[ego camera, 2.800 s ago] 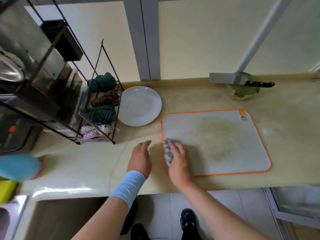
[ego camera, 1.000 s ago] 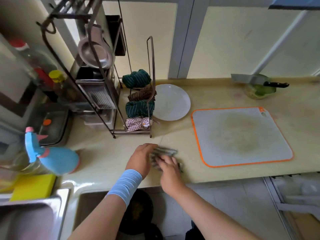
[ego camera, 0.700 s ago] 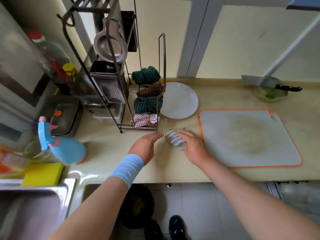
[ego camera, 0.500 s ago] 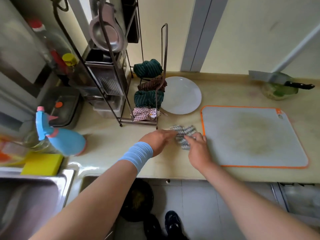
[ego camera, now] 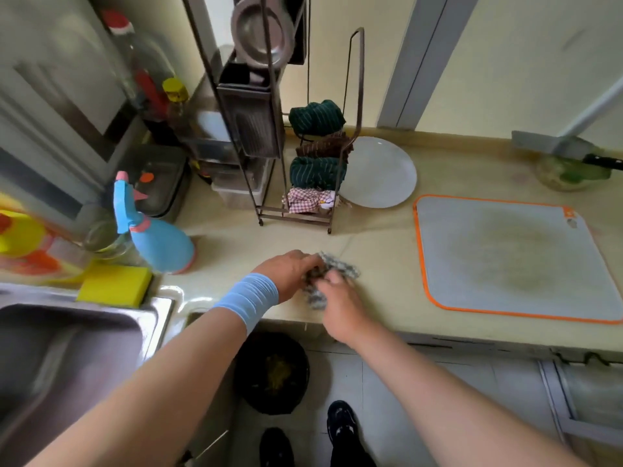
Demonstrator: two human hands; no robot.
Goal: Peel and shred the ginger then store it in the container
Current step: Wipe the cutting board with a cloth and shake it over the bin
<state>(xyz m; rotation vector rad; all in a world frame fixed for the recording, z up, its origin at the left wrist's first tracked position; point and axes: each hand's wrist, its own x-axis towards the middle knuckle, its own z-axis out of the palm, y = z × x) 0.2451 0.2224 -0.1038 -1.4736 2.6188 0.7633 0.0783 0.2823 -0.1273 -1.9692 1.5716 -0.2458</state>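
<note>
Both hands bunch a grey checked cloth [ego camera: 337,265] on the surface [ego camera: 377,244], centre frame: left hand [ego camera: 290,271] grips its left side, right hand [ego camera: 340,298] pinches its near edge. Orange-rimmed cutting board [ego camera: 512,257] lies to the right, apart from them; cleaver [ego camera: 546,146] rests across green bowl [ego camera: 569,178], upper right.

- The cutting board [ego camera: 512,257] lies on the worktop [ego camera: 377,237], at right.
- A cleaver [ego camera: 539,146] rests across a bowl [ego camera: 566,178] behind it.
- A plate [ego camera: 381,173] sits between the board and the rack [ego camera: 296,215].
- The cloth [ego camera: 333,264] lies left of the board, near the front edge.

Head view, steeply down, near countertop [ego camera: 381,244].
</note>
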